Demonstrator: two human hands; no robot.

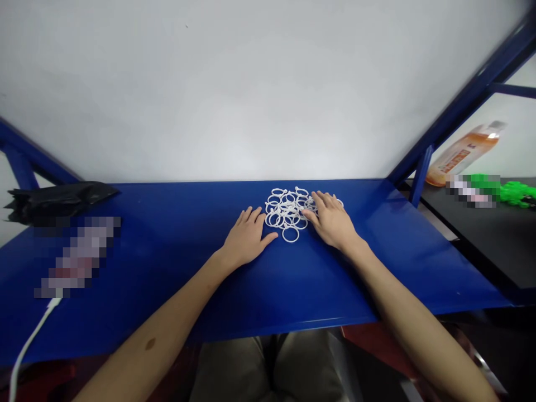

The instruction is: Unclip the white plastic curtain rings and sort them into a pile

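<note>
A heap of several white plastic rings (287, 209) lies at the middle back of the blue table (167, 262). My left hand (248, 237) rests flat on the table just left of the heap, fingers spread and open, thumb pointing toward one ring (290, 234) that lies apart at the front. My right hand (330, 219) lies palm down on the right side of the heap, fingers stretched out over the rings and touching them. Neither hand grips anything.
A black bag (58, 201) sits at the far left edge. A white cable (31, 340) runs off the front left. A blue frame strut (460, 106) rises on the right; beyond it an orange bottle (463, 153) and green items (517, 192) lie on a black table.
</note>
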